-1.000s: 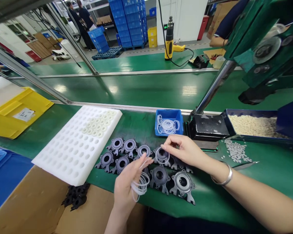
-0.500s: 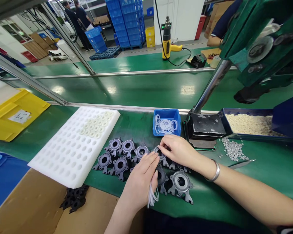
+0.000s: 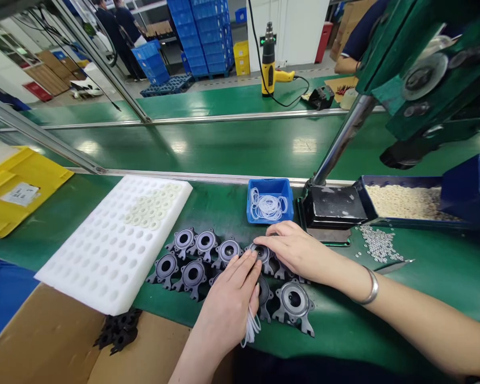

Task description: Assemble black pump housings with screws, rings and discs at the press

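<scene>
Two rows of dark round housings [image 3: 193,273] with small lugs lie on the green bench. My left hand [image 3: 232,301] is over the middle of the rows, its stretched fingertips pressing on the rim of a housing [image 3: 260,255] in the back row. A bunch of thin white rings [image 3: 251,329] hangs from its curled lower fingers. My right hand [image 3: 300,249] reaches to the same housing from the right, fingers apart and nothing visible between them. Its palm hides some housings. A grey housing [image 3: 294,300] shows at the front right.
Behind the hands, a blue bin [image 3: 270,185] holds more white rings. A white foam tray [image 3: 92,266] with pale round pieces is left. At right are a green press [image 3: 404,101], scattered small washers [image 3: 378,244] and tweezers [image 3: 396,266]. A cardboard box [image 3: 44,341] is front left.
The fingers of my right hand have opened from a pinch at the housing, and the hand has shifted slightly right. My left hand stays on the housing with the rings.
</scene>
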### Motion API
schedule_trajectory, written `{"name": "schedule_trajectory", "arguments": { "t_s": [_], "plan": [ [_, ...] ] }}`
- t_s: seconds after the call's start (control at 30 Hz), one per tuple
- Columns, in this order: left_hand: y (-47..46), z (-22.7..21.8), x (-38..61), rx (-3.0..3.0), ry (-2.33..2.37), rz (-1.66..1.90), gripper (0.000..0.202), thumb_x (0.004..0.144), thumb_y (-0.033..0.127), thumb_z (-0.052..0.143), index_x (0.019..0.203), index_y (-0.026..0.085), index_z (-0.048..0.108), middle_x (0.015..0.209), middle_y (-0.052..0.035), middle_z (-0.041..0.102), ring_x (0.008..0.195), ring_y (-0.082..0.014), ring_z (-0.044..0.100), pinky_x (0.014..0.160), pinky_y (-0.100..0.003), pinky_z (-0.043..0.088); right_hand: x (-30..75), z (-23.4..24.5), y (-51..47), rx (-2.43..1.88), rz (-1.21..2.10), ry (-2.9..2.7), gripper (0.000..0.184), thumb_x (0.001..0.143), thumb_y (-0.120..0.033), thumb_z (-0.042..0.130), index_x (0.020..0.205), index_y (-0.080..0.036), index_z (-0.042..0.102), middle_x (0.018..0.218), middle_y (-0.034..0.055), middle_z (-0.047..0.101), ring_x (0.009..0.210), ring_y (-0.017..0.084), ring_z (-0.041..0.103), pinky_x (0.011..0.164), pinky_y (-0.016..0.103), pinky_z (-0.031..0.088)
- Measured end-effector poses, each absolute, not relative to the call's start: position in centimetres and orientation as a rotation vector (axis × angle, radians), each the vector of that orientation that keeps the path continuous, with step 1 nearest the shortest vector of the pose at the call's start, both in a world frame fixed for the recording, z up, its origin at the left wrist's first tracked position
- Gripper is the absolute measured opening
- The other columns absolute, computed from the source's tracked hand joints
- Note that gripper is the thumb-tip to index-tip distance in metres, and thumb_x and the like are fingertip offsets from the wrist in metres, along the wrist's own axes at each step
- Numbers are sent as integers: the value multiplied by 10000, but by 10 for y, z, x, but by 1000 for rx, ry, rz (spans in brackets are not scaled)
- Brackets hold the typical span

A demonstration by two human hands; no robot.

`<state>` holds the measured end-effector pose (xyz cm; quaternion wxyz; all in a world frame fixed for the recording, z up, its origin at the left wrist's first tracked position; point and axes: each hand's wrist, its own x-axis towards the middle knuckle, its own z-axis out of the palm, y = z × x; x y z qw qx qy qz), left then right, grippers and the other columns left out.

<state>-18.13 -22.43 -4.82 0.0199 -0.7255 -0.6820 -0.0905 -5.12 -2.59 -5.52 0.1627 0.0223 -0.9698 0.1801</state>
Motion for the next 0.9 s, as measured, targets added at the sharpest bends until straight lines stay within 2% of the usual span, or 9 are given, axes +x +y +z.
{"name": "schedule_trajectory", "arguments": {
  "t_s": [0.4,0.53,0.63,0.77,0.9],
  "plan": [
    [-223,-55,-176,-2199,-2122,-390,414,939,103,465,1338,63,566,1448,-176,556,1363,-280,513,1127,-465,478,-11,-56,-52,-64,570,-2781,361,980,-85,392,1286,-101,583,929,128,609,921,238,505,836,395,484],
    [-219,-49,-175,-2125,-2104,-630,364,947,82,465,1292,74,583,1287,-167,669,1226,-258,627,1108,-507,485,-16,-44,-53,-51,740,-2632,386,967,-55,385,1310,-132,543,1014,123,636,963,226,524,856,386,480],
    [-216,-43,-170,-1974,-2167,-942,335,963,77,462,1276,110,579,1162,-137,706,1098,-202,678,1051,-421,534,-21,-26,-52,-116,1007,-2439,334,981,-108,462,1307,-160,512,1072,88,648,993,187,544,904,347,463],
    [-214,-40,-163,-1835,-2306,-1197,351,986,104,456,1322,154,541,1149,-110,709,1039,-162,694,909,-275,584,-25,-12,-60,-10,1396,-2462,207,946,-308,645,1117,-198,606,903,11,632,865,141,557,808,264,454],
    [-213,-41,-160,-1859,-2357,-1176,359,984,145,466,1339,154,524,1026,-81,743,920,-161,728,841,-270,606,-27,-16,-69,-28,1579,-2419,153,948,-309,647,856,-188,624,744,-32,596,729,103,531,720,225,416]
  ]
}}
